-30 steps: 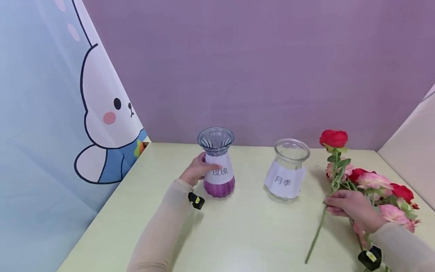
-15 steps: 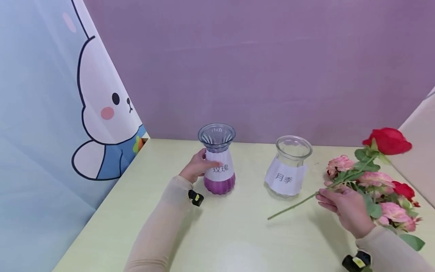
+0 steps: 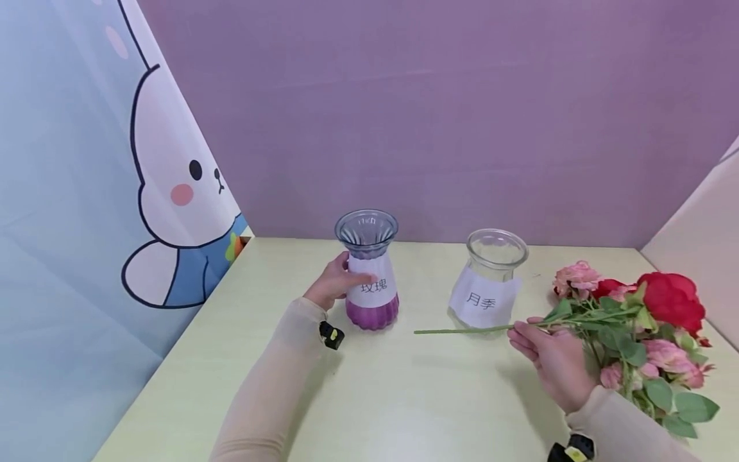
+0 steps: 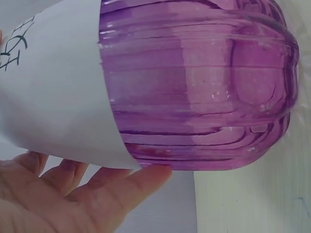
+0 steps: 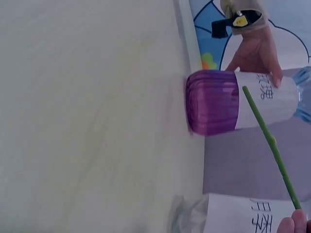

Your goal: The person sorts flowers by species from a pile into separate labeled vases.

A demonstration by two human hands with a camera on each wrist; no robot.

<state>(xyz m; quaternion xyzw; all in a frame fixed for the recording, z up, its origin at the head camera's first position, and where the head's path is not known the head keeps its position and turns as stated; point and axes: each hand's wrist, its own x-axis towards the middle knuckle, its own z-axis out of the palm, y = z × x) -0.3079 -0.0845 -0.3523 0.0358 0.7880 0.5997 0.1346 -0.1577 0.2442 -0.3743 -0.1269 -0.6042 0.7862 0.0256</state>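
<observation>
My left hand (image 3: pixel 333 283) holds a ribbed glass vase (image 3: pixel 372 313), blue at its flared top and purple at its base, with the thumb across the white paper label. The vase stands upright on the table; its purple base fills much of the left wrist view. My right hand (image 3: pixel 553 360) pinches the green stem of a red rose (image 3: pixel 672 301). That stem (image 5: pixel 272 145) lies nearly level, its bare end pointing left toward the purple vase. Between the hands stands a clear glass vase (image 3: pixel 485 303) with a paper label, partly behind the stem.
Pink flowers (image 3: pixel 666 354), more red blooms and green leaves (image 3: pixel 658 393) lie heaped at the table's right side, overlapped by the held rose. A purple wall (image 3: pixel 439 128) rises behind the pale table (image 3: pixel 416 410). A rabbit-printed curtain (image 3: pixel 69 212) hangs at the left.
My right hand has moved left with the rose, tilting it from upright to nearly level, its bloom now at the right and its stem end leftward. My left hand stays on the vase.
</observation>
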